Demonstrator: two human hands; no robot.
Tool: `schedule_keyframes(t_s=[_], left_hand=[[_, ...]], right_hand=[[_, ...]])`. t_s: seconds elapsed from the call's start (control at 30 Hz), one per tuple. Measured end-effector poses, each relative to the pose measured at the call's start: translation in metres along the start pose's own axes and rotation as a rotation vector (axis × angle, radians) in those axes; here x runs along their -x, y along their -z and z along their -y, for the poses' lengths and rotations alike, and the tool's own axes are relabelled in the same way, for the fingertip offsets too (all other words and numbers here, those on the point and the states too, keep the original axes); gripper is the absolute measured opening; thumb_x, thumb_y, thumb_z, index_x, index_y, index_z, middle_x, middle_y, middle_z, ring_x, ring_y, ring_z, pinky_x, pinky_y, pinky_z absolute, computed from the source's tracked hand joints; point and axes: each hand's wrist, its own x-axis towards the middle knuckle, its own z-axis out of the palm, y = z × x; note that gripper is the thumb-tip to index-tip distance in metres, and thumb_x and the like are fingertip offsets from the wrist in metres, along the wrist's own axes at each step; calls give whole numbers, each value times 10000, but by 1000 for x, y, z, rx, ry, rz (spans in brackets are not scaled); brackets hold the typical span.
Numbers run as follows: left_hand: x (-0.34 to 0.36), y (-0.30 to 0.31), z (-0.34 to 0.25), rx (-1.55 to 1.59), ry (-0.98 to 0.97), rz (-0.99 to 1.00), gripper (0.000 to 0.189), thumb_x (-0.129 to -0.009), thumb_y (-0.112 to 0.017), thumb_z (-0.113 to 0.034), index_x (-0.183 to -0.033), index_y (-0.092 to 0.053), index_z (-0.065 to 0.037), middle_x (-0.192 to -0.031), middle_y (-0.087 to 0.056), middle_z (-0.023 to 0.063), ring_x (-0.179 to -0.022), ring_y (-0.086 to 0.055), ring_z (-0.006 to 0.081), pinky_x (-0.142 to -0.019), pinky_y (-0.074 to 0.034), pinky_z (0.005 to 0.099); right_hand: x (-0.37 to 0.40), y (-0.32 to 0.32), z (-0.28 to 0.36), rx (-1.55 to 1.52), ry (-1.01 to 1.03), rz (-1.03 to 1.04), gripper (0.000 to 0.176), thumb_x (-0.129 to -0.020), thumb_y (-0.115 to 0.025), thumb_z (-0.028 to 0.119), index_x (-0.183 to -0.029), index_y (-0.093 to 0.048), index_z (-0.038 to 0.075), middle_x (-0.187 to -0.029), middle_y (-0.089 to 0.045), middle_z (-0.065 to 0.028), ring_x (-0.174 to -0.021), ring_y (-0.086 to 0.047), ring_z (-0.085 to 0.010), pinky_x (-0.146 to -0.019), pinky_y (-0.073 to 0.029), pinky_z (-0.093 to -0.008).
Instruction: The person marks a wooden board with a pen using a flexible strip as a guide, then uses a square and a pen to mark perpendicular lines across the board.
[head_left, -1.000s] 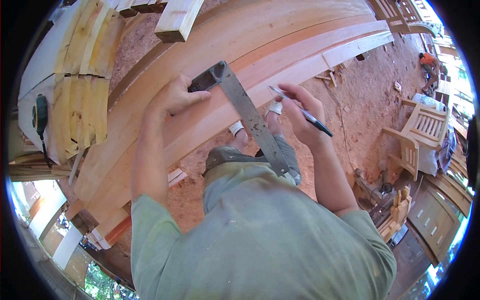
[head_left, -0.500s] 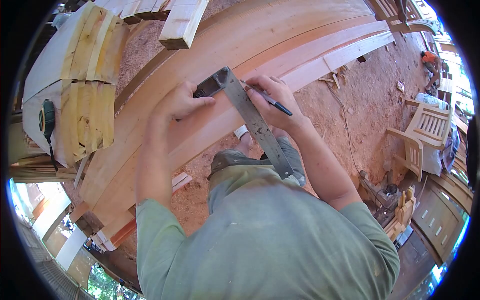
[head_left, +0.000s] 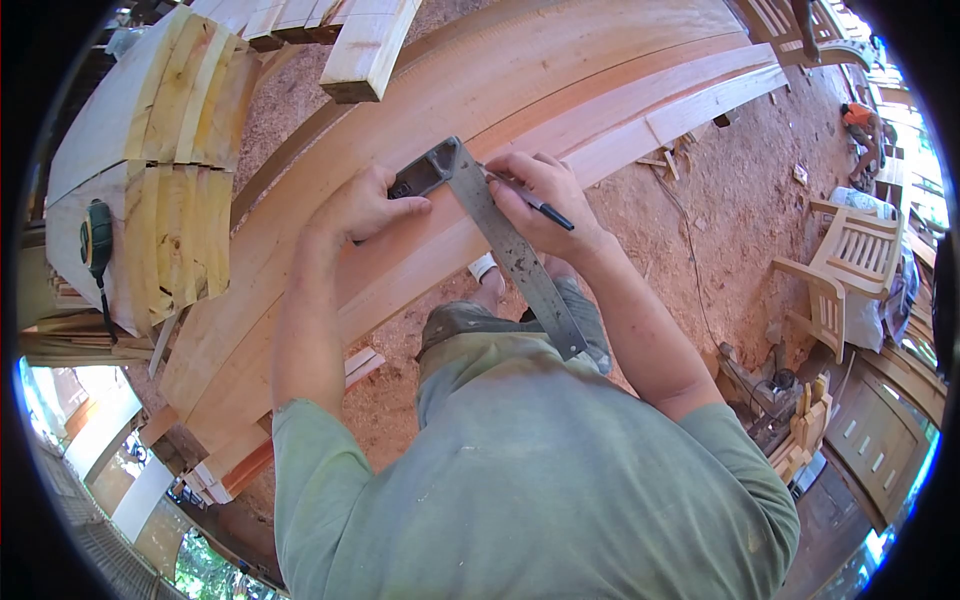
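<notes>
A try square lies across the pale wooden board, its metal blade reaching over the near edge toward my body. My left hand is closed around the dark stock of the square, thumb along its near side. In my right hand is a black marker pen, gripped between the fingers right beside the blade. The pen's tip is at the blade's edge near the stock, largely hidden by the fingers.
A tape measure rests on stacked timber blocks at left. A squared beam juts in at the top. A wooden chair stands on the dirt floor at right, and another person crouches far off. A cable crosses the floor.
The marker in my right hand has shifted slightly to the left and tilted a little. My left hand and the try square stay nearly where they were.
</notes>
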Motion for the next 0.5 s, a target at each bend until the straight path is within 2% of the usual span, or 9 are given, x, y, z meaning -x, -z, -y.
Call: schedule_keyframes(t_s=[0.23, 0.37, 0.5], left_hand=[[-4, -1, 7, 4, -4, 12, 341, -838, -823, -340, -758, -677, -43, -619, -504, -79, -562, -471, 66, -506, -400, 313], [-7, -6, 14, 51, -51, -8, 328, -840, -821, -336, -782, -680, -45, -626, -501, -81, -563, -466, 63, -506, -400, 307], [-2, -1, 5, 32, -17, 2, 326, -836, -824, -340, -805, -692, -43, -635, -523, -72, -543, -473, 66, -485, -398, 303]], right_hand=[[-1, 6, 3, -63, -43, 39, 180, -866, -626, 127, -978, -687, -1, -865, -689, -209, -874, -665, -378, -788, -526, -449], [-3, 1, 4, -25, -20, -20, 173, -859, -618, 114, -966, -686, -4, -877, -688, -219, -871, -666, -377, -787, -529, -441], [4, 11, 3, -34, -63, 76, 181, -865, -622, 123, -977, -682, -6, -896, -688, -221, -876, -668, -377, -790, -531, -437]])
